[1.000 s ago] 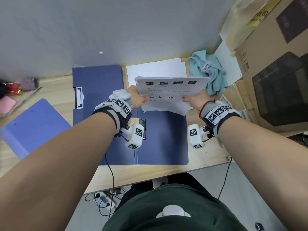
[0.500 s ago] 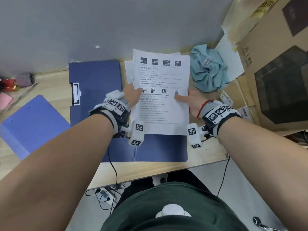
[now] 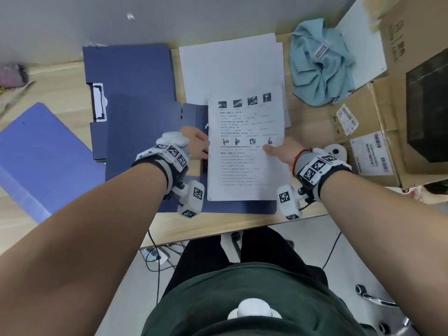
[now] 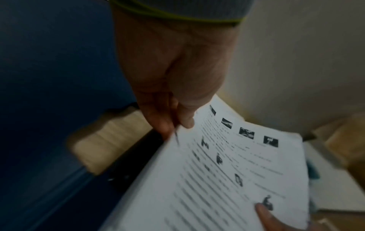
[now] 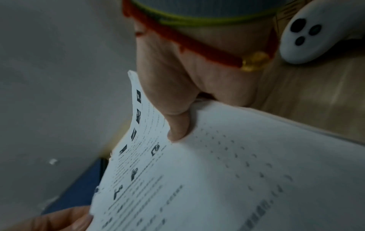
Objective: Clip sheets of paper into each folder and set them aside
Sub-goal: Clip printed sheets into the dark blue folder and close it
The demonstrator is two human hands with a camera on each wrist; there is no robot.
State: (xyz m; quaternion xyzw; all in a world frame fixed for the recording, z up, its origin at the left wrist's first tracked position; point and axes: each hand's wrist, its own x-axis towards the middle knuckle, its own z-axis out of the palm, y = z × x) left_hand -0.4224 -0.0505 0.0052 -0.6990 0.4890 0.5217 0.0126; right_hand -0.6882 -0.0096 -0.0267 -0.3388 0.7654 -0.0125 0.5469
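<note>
A thin stack of printed sheets [image 3: 244,151] with small pictures lies low over the right half of an open dark blue folder [image 3: 135,132] on the wooden desk. My left hand [image 3: 197,145] pinches the stack's left edge [image 4: 177,132] between thumb and fingers. My right hand [image 3: 278,151] holds the right edge, thumb on top [image 5: 177,125] and fingers underneath. The folder's metal clip at its spine is hidden under the sheets and my left hand. A second open dark blue folder [image 3: 128,69] with a clip [image 3: 98,101] lies behind to the left.
Blank white paper [image 3: 230,66] lies behind the printed sheets. A light blue closed folder [image 3: 41,156] sits at the left. A crumpled teal cloth [image 3: 320,64] and cardboard boxes [image 3: 400,112] stand at the right. The desk's front edge [image 3: 218,229] is just below my wrists.
The sheets, first held up on edge, were tipped flat and brought down and toward me over the open folder's right half. Both hands kept their hold.
</note>
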